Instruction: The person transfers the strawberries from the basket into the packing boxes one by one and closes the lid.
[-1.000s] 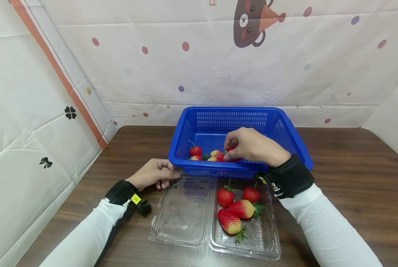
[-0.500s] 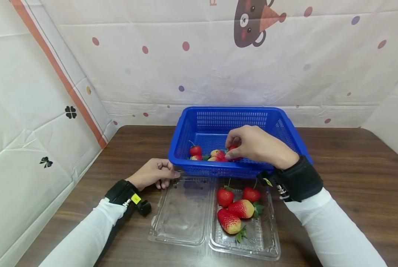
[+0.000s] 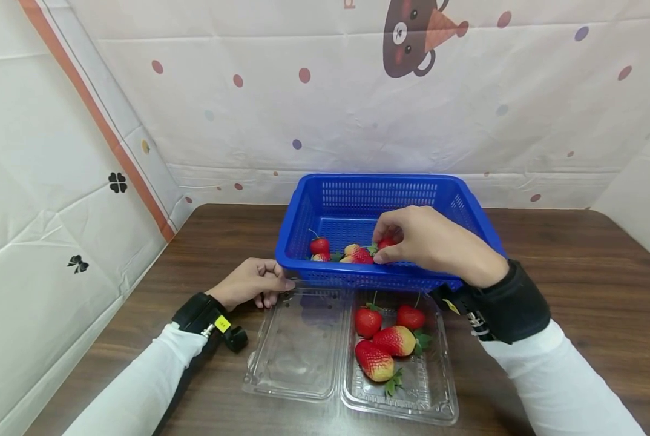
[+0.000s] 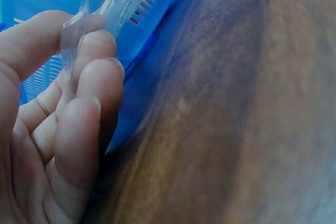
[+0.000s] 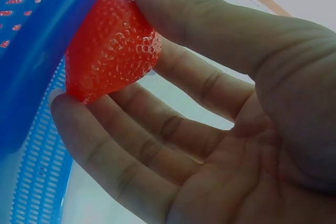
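Observation:
My right hand reaches over the front rim of the blue basket and holds a strawberry between thumb and curled fingers. Beside it in the basket lie several more strawberries, partly hidden by the rim. My left hand pinches the far left corner of the clear plastic clamshell's lid; in the left wrist view the thin plastic edge sits between thumb and fingers. The clamshell lies open, and its right half holds several strawberries.
The basket stands at the back of the dark wooden table, right behind the clamshell. A white printed cloth hangs behind the table and along its left side.
My right hand has shifted slightly right within the basket, with the strawberry between its fingers. The left hand and the clamshell have stayed in place.

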Demonstrator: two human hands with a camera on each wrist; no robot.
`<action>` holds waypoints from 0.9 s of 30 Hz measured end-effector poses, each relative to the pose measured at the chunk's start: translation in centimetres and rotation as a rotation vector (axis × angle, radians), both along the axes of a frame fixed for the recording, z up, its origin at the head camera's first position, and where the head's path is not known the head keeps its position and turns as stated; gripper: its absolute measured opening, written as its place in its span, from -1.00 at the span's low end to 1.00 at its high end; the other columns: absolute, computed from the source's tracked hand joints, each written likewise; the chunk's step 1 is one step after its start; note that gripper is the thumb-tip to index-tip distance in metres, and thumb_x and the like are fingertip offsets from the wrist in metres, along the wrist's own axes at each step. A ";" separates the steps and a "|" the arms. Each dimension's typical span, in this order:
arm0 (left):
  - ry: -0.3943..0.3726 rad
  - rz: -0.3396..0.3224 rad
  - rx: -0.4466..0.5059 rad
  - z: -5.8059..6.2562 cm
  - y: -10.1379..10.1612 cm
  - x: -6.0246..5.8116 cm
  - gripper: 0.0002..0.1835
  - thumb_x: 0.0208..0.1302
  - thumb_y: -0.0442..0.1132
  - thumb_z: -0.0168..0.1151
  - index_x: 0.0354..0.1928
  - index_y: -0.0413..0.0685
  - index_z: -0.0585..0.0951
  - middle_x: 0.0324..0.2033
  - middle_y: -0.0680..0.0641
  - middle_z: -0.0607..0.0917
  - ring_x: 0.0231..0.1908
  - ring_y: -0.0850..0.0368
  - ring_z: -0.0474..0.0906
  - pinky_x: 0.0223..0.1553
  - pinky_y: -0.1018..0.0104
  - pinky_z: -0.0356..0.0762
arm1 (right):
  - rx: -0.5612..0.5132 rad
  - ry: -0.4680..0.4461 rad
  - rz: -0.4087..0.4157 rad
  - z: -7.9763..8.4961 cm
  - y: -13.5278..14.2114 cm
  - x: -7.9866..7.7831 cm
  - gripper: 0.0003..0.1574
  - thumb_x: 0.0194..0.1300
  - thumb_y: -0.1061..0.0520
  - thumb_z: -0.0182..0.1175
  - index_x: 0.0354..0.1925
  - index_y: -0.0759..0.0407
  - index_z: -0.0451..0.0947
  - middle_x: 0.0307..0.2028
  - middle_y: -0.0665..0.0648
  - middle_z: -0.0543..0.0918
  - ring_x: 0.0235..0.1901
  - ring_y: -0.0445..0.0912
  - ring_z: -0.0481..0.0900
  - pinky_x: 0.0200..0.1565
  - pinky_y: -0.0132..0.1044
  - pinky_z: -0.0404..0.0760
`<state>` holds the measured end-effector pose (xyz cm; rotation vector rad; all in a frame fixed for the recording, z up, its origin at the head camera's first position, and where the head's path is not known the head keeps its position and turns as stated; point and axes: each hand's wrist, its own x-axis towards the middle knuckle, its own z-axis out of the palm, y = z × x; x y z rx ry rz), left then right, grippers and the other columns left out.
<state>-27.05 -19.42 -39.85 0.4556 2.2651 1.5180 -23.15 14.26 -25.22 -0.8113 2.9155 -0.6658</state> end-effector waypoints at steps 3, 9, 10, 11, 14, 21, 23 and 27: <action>0.002 0.002 0.005 0.0 -0.1 0.0 -0.66 0.15 -0.02 0.39 -0.40 -0.14 0.52 -0.67 -0.07 0.59 -0.67 0.09 0.50 -0.68 0.39 0.54 | 0.005 0.010 0.001 0.2 0.0 0.4 -0.79 0.12 0.03 0.41 -0.25 0.00 0.63 -0.37 0.01 0.66 -0.31 -0.06 0.52 -0.25 -0.14 0.64; -0.007 0.000 0.025 -0.1 0.0 0.0 -0.67 0.13 -0.04 0.40 -0.40 -0.14 0.52 -0.69 -0.06 0.58 -0.70 0.11 0.48 -0.70 0.41 0.52 | 0.001 0.032 0.020 0.5 0.0 1.0 -0.78 0.11 0.03 0.42 -0.25 0.00 0.63 -0.34 0.02 0.66 -0.28 -0.06 0.53 -0.22 -0.10 0.64; -0.007 0.000 0.026 0.0 0.0 0.0 -0.66 0.13 -0.04 0.40 -0.40 -0.14 0.51 -0.69 -0.06 0.58 -0.70 0.11 0.48 -0.70 0.41 0.52 | -0.001 0.039 0.026 0.6 0.0 1.1 -0.78 0.10 0.03 0.42 -0.25 -0.01 0.63 -0.34 0.02 0.66 -0.27 -0.06 0.53 -0.21 -0.10 0.64; -0.006 0.001 0.025 0.0 0.0 0.0 -0.66 0.13 -0.04 0.40 -0.40 -0.14 0.51 -0.69 -0.06 0.58 -0.70 0.11 0.48 -0.70 0.41 0.52 | -0.002 0.045 0.032 0.6 0.0 1.2 -0.77 0.10 0.04 0.42 -0.25 -0.01 0.63 -0.33 0.02 0.66 -0.27 -0.06 0.53 -0.21 -0.10 0.64; 0.000 0.002 0.023 0.1 0.1 0.0 -0.66 0.13 -0.04 0.40 -0.40 -0.14 0.51 -0.69 -0.06 0.57 -0.70 0.11 0.48 -0.70 0.41 0.52 | -0.006 0.066 0.047 0.6 0.0 1.3 -0.76 0.10 0.04 0.42 -0.24 -0.01 0.63 -0.32 0.02 0.66 -0.26 -0.07 0.53 -0.20 -0.09 0.65; -0.001 -0.006 0.026 0.1 0.0 0.0 -0.67 0.14 -0.04 0.40 -0.40 -0.13 0.51 -0.69 -0.06 0.58 -0.70 0.11 0.48 -0.70 0.41 0.53 | 0.003 0.100 0.062 0.9 0.0 1.7 -0.73 0.07 0.03 0.44 -0.22 -0.02 0.63 -0.27 0.02 0.67 -0.22 -0.07 0.53 -0.18 -0.08 0.65; -0.002 -0.004 0.027 0.1 0.0 0.0 -0.67 0.13 -0.04 0.40 -0.40 -0.13 0.51 -0.69 -0.06 0.58 -0.70 0.11 0.48 -0.70 0.41 0.53 | 0.011 0.108 0.069 1.0 0.0 1.8 -0.72 0.06 0.03 0.44 -0.22 -0.03 0.63 -0.27 0.01 0.67 -0.23 -0.07 0.52 -0.19 -0.10 0.65; -0.005 -0.003 0.027 0.0 0.0 0.0 -0.67 0.14 -0.03 0.40 -0.40 -0.13 0.52 -0.68 -0.06 0.58 -0.70 0.10 0.49 -0.69 0.41 0.53 | 0.021 0.115 0.089 1.3 0.0 2.2 -0.71 0.05 0.04 0.45 -0.21 -0.05 0.63 -0.27 -0.02 0.66 -0.25 -0.10 0.51 -0.21 -0.14 0.62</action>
